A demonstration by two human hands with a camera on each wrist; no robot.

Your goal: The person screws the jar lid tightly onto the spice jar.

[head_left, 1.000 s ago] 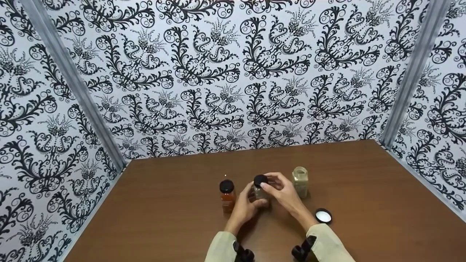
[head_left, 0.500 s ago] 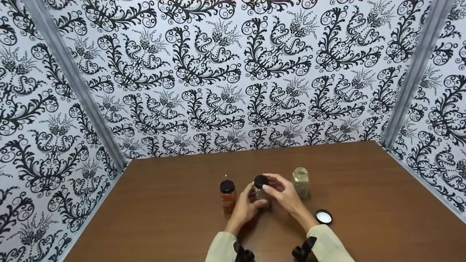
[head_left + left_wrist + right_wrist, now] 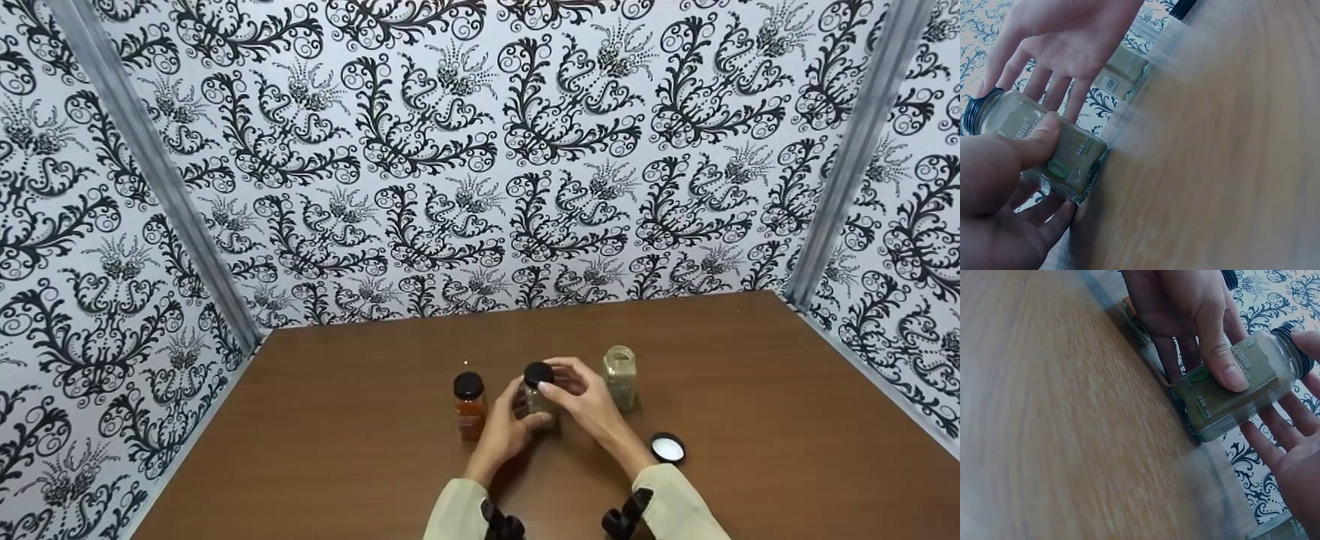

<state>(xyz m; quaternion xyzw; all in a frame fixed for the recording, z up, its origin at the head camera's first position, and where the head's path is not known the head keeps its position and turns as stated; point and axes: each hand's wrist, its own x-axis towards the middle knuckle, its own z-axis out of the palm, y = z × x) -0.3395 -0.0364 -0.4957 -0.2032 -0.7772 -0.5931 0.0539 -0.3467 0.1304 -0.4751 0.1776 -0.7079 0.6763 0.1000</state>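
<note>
A glass jar of brownish-green powder labelled CUMIN (image 3: pixel 1258 374) stands upright on the table between both hands. My left hand (image 3: pixel 506 429) grips its body, with the thumb across the front label. At the top, the thumb and fingertips of my right hand (image 3: pixel 589 397) pinch the black ribbed lid (image 3: pixel 538 373), which sits on the jar's neck. The right hand's other fingers are extended behind the jar in the left wrist view. Whether the lid's thread is engaged cannot be told.
Left of the hands stands a spice jar with orange-red contents (image 3: pixel 470 416) and a black lid. To the right is an uncapped jar of pale greenish powder (image 3: pixel 620 384). A black lid (image 3: pixel 667 448) lies white inside up near the right forearm. Patterned walls enclose the brown table (image 3: pixel 345 420).
</note>
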